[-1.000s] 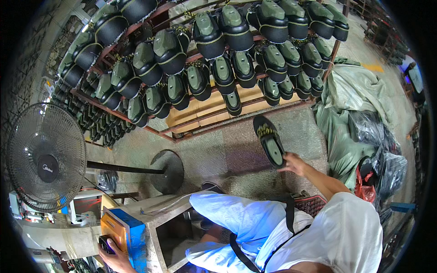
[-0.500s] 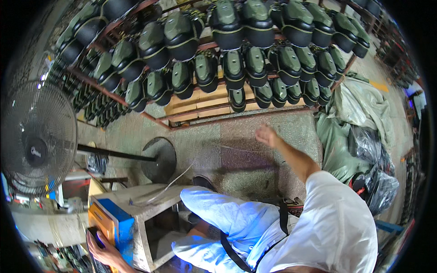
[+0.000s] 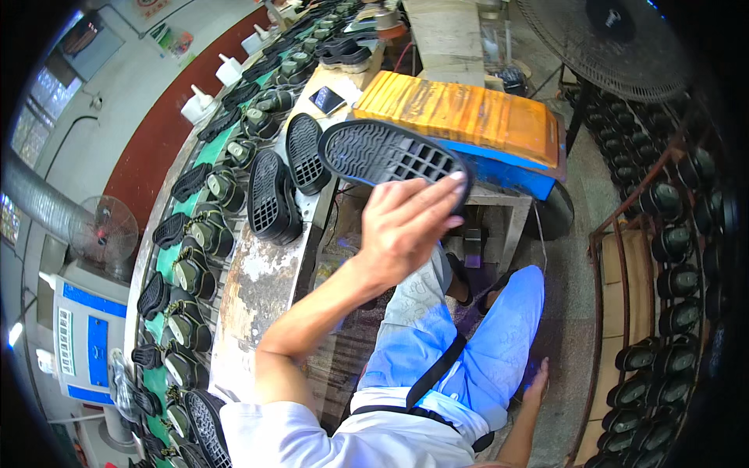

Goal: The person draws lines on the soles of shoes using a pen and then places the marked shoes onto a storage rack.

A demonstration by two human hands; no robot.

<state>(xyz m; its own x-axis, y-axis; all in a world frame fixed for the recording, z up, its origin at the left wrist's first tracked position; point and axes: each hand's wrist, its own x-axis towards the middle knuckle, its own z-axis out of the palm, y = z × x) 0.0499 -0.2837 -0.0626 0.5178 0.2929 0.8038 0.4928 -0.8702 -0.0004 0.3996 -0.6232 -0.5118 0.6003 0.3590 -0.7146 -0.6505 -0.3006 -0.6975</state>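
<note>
My left hand (image 3: 402, 234) grips a black rubber shoe sole (image 3: 382, 152) near its heel end, its treaded, grid-patterned face in view. It is lifted beside a blue box stand topped with a row of orange-yellow blocks (image 3: 452, 117). More black soles lie nearby on the worn bench (image 3: 261, 273): one pair (image 3: 273, 195) stacked at the bench edge, another sole (image 3: 308, 152) just behind. My right hand (image 3: 537, 382) hangs low beside my right thigh, fingers loosely extended, with nothing visible in it.
Left of the bench, a green conveyor belt (image 3: 168, 257) carries soles and green-black shoes. A phone (image 3: 326, 99) lies on the bench. White squeeze bottles (image 3: 199, 105) stand along the belt's far side. At right are a shoe rack (image 3: 601, 312) and a large fan (image 3: 612, 43).
My view has swung left from the shoe rack to the bench and conveyor. The left hand, earlier low by the orange blocks, now holds up the sole; the outstretched right arm has dropped.
</note>
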